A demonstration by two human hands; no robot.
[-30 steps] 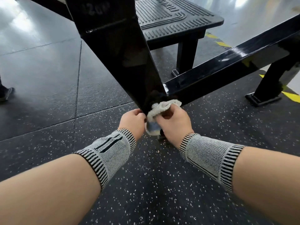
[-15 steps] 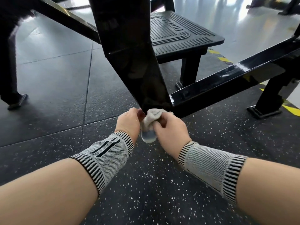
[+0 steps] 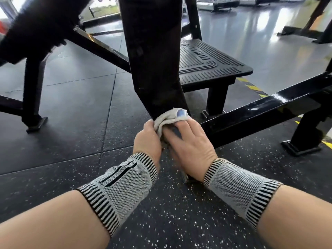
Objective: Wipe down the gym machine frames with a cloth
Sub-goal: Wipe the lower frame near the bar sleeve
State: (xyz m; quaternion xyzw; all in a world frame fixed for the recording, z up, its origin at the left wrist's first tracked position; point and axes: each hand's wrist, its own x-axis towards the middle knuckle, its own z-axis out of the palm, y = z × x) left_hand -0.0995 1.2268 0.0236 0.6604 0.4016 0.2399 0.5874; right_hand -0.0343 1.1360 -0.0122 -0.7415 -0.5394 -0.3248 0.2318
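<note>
Cloth (image 3: 168, 118) hides the right hand's (image 3: 190, 150) fingertips.

Speckled black rubber floor (image 3: 179, 221) under black frame feet (image 3: 301, 149).
</note>
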